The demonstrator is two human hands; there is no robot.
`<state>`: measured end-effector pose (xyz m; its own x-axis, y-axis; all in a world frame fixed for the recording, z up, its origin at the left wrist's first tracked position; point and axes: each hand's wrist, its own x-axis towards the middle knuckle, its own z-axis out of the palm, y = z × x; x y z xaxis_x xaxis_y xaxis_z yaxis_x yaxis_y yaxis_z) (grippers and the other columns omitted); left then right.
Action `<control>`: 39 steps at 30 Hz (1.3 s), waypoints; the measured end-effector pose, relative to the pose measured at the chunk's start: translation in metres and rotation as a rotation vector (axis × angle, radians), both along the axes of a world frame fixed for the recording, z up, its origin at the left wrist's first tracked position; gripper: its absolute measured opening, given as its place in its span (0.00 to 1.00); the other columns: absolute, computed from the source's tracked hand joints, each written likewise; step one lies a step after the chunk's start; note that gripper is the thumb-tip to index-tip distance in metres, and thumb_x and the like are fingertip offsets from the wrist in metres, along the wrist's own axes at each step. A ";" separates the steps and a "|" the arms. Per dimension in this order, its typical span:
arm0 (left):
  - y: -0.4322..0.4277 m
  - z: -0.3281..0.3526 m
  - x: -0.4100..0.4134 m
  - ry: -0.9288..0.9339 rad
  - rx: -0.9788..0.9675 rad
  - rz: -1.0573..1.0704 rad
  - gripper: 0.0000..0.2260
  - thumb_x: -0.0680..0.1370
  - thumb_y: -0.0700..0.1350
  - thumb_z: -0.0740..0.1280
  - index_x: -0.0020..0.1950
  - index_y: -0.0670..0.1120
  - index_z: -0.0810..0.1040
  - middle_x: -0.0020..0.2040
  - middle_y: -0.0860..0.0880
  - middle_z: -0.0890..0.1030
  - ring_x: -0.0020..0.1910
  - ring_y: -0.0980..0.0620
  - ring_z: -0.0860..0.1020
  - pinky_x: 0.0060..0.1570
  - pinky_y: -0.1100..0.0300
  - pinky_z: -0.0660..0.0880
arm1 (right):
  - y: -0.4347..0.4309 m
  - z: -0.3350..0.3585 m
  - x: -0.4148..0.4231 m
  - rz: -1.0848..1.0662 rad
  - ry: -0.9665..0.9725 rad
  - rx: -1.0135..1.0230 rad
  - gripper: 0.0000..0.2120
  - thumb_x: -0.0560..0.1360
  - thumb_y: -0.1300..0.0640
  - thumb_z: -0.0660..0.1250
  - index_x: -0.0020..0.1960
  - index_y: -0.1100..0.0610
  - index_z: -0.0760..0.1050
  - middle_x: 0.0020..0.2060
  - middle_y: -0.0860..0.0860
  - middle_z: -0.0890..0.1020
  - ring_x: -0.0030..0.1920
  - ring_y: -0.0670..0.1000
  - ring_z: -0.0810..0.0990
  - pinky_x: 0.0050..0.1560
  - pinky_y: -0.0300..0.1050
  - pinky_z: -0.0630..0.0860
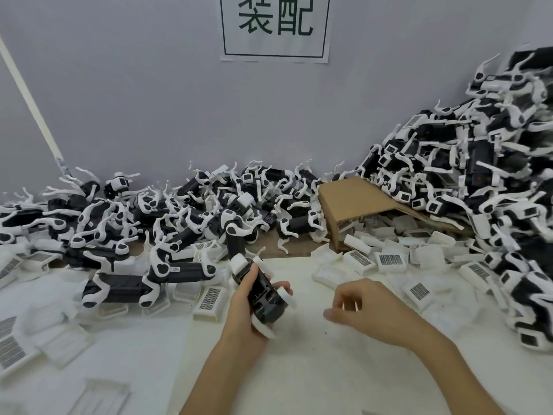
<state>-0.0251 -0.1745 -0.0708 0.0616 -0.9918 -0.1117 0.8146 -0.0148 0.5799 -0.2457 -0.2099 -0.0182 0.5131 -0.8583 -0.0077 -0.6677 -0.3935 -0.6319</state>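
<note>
My left hand (244, 304) grips a black-and-white toy robot-dog body (263, 298), held tilted above the white table (314, 363), its white head end pointing up and away. My right hand (363, 310) hovers just to the right of it over the table, fingers loosely curled and blurred, with nothing in them. A gap separates the right hand from the toy body.
Heaps of assembled black-and-white toy dogs (185, 223) line the back wall and rise high at the right (478, 181). A tipped cardboard box (356, 199) spills white covers with grille patterns (389, 260). More white covers (209, 299) lie left of my hands.
</note>
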 end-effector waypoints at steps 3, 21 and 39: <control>0.000 0.000 0.003 0.031 0.014 0.004 0.10 0.76 0.52 0.71 0.39 0.48 0.84 0.37 0.47 0.82 0.34 0.49 0.81 0.39 0.64 0.75 | 0.010 0.017 -0.013 0.253 0.287 0.249 0.12 0.64 0.38 0.76 0.43 0.43 0.81 0.30 0.40 0.77 0.32 0.41 0.72 0.34 0.34 0.67; 0.002 -0.002 0.001 -0.050 0.014 0.104 0.11 0.74 0.52 0.71 0.35 0.47 0.82 0.35 0.45 0.81 0.35 0.46 0.82 0.39 0.57 0.78 | 0.016 0.022 -0.012 0.586 0.175 0.480 0.13 0.69 0.56 0.77 0.52 0.46 0.85 0.30 0.44 0.73 0.33 0.46 0.67 0.34 0.38 0.63; 0.012 0.011 -0.018 -0.343 0.077 0.109 0.22 0.82 0.61 0.55 0.57 0.45 0.77 0.43 0.36 0.83 0.37 0.43 0.83 0.33 0.56 0.80 | 0.032 -0.008 0.006 -0.050 -0.629 0.175 0.11 0.80 0.62 0.66 0.43 0.49 0.76 0.35 0.51 0.82 0.21 0.59 0.78 0.23 0.44 0.72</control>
